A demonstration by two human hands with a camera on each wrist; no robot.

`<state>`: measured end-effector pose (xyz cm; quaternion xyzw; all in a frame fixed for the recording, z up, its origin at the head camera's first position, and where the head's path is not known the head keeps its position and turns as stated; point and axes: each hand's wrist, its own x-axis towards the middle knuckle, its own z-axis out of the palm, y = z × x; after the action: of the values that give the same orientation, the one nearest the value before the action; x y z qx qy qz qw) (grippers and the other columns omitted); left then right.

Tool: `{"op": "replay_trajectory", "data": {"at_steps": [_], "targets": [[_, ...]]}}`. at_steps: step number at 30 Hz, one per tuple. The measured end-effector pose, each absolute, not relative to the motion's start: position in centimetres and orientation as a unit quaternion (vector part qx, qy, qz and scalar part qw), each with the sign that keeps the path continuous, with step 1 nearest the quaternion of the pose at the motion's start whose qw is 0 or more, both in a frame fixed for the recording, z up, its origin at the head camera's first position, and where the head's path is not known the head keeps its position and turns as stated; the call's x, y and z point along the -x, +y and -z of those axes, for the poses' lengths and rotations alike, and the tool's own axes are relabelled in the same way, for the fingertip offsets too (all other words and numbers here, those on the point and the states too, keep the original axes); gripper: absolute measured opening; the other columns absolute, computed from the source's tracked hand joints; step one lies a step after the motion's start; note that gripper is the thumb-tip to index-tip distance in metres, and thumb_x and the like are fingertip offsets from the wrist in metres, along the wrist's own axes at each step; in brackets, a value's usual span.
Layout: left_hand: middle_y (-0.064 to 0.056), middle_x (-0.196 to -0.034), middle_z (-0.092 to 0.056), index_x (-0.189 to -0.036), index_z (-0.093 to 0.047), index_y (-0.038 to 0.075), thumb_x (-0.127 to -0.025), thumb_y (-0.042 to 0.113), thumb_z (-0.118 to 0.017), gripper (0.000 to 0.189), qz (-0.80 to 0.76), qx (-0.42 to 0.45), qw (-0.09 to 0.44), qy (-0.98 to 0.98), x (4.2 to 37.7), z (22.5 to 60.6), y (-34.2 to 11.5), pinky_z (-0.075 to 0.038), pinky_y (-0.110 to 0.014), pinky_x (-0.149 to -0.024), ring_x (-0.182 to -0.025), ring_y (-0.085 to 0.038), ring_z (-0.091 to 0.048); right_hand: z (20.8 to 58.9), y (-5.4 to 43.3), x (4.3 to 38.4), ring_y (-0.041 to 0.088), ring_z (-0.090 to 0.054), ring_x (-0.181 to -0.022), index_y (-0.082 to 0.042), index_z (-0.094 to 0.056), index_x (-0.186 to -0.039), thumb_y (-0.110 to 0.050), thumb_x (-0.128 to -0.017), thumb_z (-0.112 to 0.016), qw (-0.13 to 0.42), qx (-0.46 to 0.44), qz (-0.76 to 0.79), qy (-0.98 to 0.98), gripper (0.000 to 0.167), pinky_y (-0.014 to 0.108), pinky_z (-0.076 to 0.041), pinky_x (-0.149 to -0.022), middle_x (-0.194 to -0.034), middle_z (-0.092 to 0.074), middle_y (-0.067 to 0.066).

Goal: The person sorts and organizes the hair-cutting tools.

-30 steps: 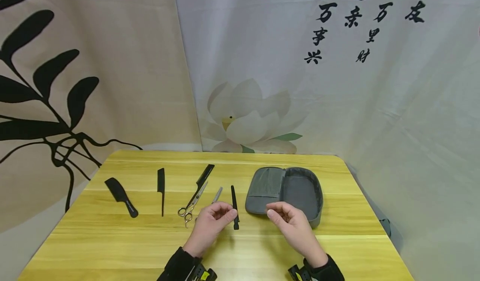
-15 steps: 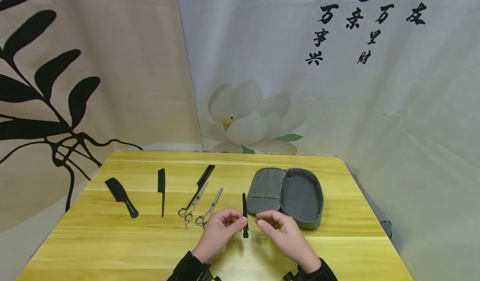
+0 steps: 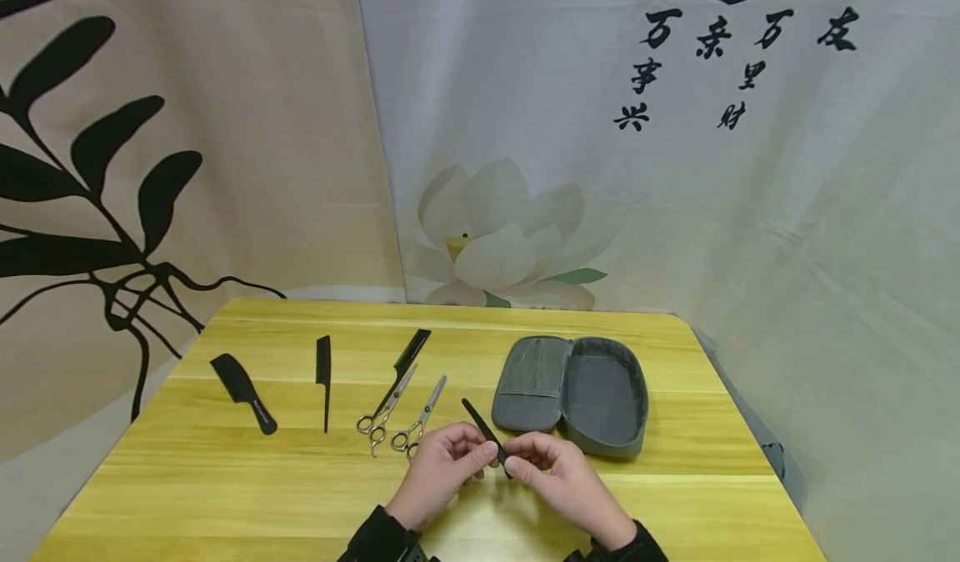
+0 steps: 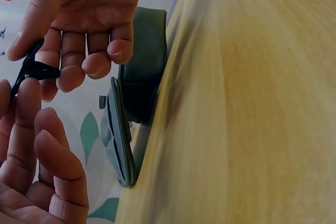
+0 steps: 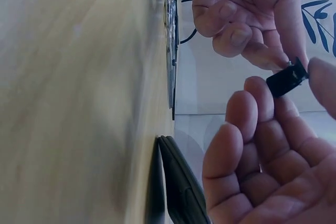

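A slim black hair clip (image 3: 478,418) is held above the table in the head view, its long end slanting up to the left. My left hand (image 3: 448,469) pinches it between thumb and fingers. From the other side my right hand (image 3: 561,480) grips its lower end with thumb and fingertips. Both wrist views show the clip's hinged end: in the left wrist view the clip (image 4: 41,70) looks spread there, and in the right wrist view the clip (image 5: 285,80) lies between thumb and fingers. The hands hide part of it.
Behind the right hand lies an unzipped grey case (image 3: 636,403), its lid folded left. Metal scissors (image 3: 388,412) touch a black comb (image 3: 409,352); a second pair of scissors (image 3: 426,412) lies beside them. Further left are a tail comb (image 3: 322,366) and a wide comb (image 3: 236,383).
The left hand has carried the hair clip rightward, and the clip has tipped from near upright to a leftward slant. My right hand has moved left and taken hold of its lower end.
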<state>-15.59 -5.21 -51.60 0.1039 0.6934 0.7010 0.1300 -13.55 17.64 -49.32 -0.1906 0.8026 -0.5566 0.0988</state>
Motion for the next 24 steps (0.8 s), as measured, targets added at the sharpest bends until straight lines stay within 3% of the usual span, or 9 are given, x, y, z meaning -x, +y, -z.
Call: {"op": "replay_trajectory", "data": {"at_steps": [7, 24], "targets": [[-0.003, -0.089, -0.079, -0.103, -0.073, 0.001, -0.099, 0.027, -0.078, 0.027, -0.704, -0.098, 0.143, 0.689, 15.47, 51.73, -5.37, -0.051, -0.022, -0.061, -0.071, -0.011, -0.063, 50.16, 17.69, 13.87, 0.002, -0.070, -0.094, -0.009, -0.074, -0.122, -0.025, -0.109, -0.064, 0.112, 0.202, 0.551, 0.802, 0.023, 0.022, -0.057, -0.077, -0.118, -0.079, 0.015], [0.002, -0.087, -0.077, -0.102, -0.074, -0.001, -0.099, 0.025, -0.079, 0.026, -0.709, -0.096, 0.142, 0.684, 15.57, 52.12, -5.23, -0.050, -0.020, -0.061, -0.070, -0.011, -0.061, 50.47, 17.79, 13.87, 0.002, -0.067, -0.090, -0.015, -0.076, -0.121, -0.032, -0.107, -0.067, 0.115, 0.196, 0.524, 0.821, 0.023, 0.022, -0.056, -0.075, -0.116, -0.079, 0.008]]}}
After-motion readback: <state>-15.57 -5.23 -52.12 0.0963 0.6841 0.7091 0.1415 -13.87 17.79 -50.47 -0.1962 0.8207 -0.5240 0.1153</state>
